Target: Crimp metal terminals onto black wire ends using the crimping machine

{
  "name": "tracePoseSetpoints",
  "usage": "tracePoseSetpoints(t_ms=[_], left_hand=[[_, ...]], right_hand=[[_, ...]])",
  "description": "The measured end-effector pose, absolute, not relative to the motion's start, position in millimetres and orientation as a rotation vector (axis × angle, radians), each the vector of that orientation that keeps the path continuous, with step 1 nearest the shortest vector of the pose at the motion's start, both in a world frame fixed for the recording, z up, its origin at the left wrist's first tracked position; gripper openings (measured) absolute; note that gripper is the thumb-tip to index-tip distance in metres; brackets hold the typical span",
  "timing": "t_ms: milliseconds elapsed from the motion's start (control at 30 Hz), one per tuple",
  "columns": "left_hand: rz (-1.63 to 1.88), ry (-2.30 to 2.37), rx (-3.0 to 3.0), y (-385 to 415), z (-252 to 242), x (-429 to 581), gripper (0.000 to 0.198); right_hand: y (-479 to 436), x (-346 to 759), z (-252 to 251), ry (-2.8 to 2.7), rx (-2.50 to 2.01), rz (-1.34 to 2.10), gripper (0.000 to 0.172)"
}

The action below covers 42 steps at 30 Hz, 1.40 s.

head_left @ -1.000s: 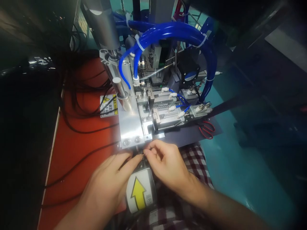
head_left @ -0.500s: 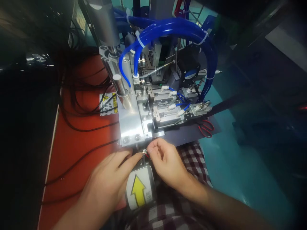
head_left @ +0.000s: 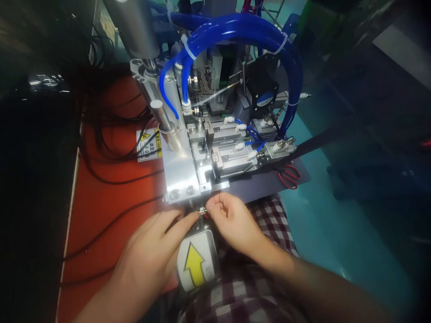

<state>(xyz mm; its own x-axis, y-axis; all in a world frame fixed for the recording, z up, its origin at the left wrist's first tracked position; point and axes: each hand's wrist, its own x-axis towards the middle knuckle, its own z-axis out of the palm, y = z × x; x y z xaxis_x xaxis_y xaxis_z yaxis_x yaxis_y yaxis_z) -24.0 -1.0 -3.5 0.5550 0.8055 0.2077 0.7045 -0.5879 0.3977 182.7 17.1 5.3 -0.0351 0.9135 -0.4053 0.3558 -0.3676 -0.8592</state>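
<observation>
At the front edge of the machine, a small whitish part with a short red wire (head_left: 202, 211) sits between my fingertips; it is too small to name its kind. My left hand (head_left: 153, 240) reaches in from the left, thumb tip on the part and the other fingers curled beneath the metal plate's edge, partly hidden. On the other side, my right hand (head_left: 234, 220) pinches the part's right end between thumb and forefinger. Just above both hands is the silver metal plate (head_left: 182, 177) of the machine. Below them lies a white label with a yellow arrow (head_left: 194, 264).
Pneumatic cylinders with white fittings (head_left: 235, 161) stand beyond my right hand, under a thick loop of blue hoses (head_left: 235, 29). Red-handled scissors (head_left: 288, 176) lie at the right. Black cables (head_left: 114, 181) cross the orange surface (head_left: 97, 215) at the left.
The view has shifted slightly, so the machine appears a little higher and farther left. Both hands keep nearly the same hold on the small part.
</observation>
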Motion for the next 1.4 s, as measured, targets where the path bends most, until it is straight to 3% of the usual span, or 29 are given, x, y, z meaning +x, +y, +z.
tracePoseSetpoints(t_ms=[133,333,600,700,867,967,1200,1400], left_hand=[[0.521,1.241,2.51,-0.8,-1.2,-22.6,0.045],[0.538,1.27,2.523,-0.9,-2.2,-21.9,0.041],[0.562,1.236,2.501,-0.4,-2.7,-23.1,0.045],[0.557,1.244,2.493,-0.7,-3.3,-23.6,0.045],[0.553,1.25,2.48,-0.8,-2.0,-22.1,0.043],[0.566,1.294,2.485,-0.5,-0.6,-19.8,0.04],[0.658,1.263,2.528,2.1,-6.6,-19.0,0.036],[0.608,1.289,2.538,0.6,-7.2,-20.6,0.035]], right_hand=[[9.3,189.4,3.9,-1.304,-1.71,1.409,0.016],[-1.5,181.0,9.6,-0.997,-1.623,1.697,0.02],[-0.4,186.1,21.0,-1.798,-1.522,0.768,0.019],[4.7,188.2,19.7,-1.688,-1.556,0.95,0.016],[19.2,189.4,16.1,-1.063,-1.52,1.714,0.014],[24.8,194.6,13.0,-0.963,-1.498,1.877,0.015],[15.1,199.9,-2.5,-1.151,-1.494,1.672,0.02],[7.2,181.7,2.4,-1.06,-1.53,1.523,0.015]])
